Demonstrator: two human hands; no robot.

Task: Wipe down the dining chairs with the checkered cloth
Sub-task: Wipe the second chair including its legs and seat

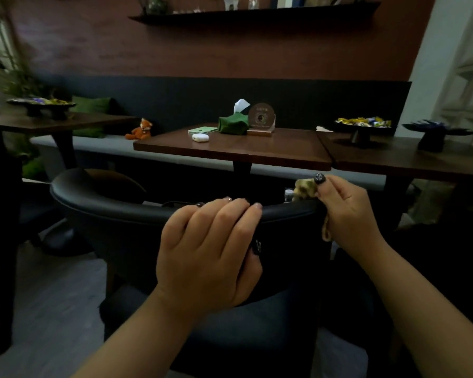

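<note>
Black padded chair (115, 205): the left hand (208, 252) grips the middle of its top rail. At the rail's right end, the right hand (347, 208) clutches the bunched cloth (305, 188).

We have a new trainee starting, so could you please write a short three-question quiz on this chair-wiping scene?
1. True or false: the left hand grips the chair back.
2. Which hand holds the cloth?
3. The fox toy lies: A) on the table, B) on the bench, C) on the shelf.

Key: 1 true; 2 the right hand; 3 B.
</note>
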